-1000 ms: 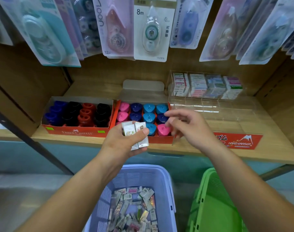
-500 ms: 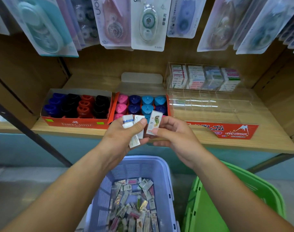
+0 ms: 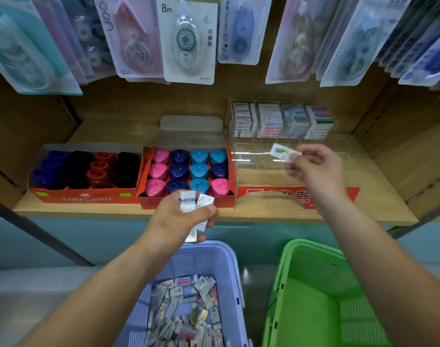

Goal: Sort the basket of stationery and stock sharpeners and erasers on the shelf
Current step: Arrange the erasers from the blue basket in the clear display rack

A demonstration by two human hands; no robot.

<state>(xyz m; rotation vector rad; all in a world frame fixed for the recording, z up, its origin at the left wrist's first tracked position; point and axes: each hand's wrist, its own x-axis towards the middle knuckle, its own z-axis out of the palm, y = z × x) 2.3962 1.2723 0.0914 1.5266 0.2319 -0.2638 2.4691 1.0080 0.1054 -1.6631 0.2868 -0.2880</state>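
From the head view, the right hand [image 3: 316, 171] pinches one eraser [image 3: 285, 152] over the front row of the clear case [image 3: 254, 161]. It is well below the hanging packs [image 3: 188, 41] and in front of the erasers stacked in the case's back row [image 3: 281, 120]. Left of the case, the left hand [image 3: 181, 216] grips a small stack of erasers [image 3: 188, 201] at the front edge of the sharpener box [image 3: 186, 169], which stands just beside the case. Below the case, past the shelf [image 3: 364, 204] edge, the purple basket [image 3: 229, 259] holds loose erasers, with the green basket [image 3: 289, 259] just beside it.

One purple basket [image 3: 201, 256], one green basket [image 3: 314, 309], two red sharpener boxes [image 3: 88, 197] [image 3: 151, 202], one clear eraser case [image 3: 251, 141]
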